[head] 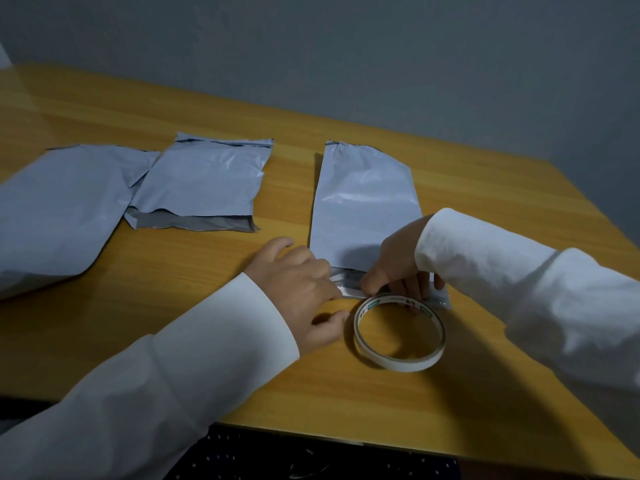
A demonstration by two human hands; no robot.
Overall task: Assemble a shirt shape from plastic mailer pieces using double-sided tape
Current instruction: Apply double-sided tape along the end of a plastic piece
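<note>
Mailer piece (363,209): flat on wooden table (207,341), at 1 o'clock from frame centre; near edge carries a shiny strip (349,288).
Left hand (304,292): fingers curled, pinching strip's left end.
Right hand (398,268): fingertips pinching the strip, partly hiding the edge.
Tape roll (399,332): one, lying flat, just at 6 o'clock of that edge.
Other mailers: two, at 9–10 o'clock; middle mailer (204,185) overlaps large mailer (59,216).
Count: three mailers total.
Sleeves: white, both arms.
</note>
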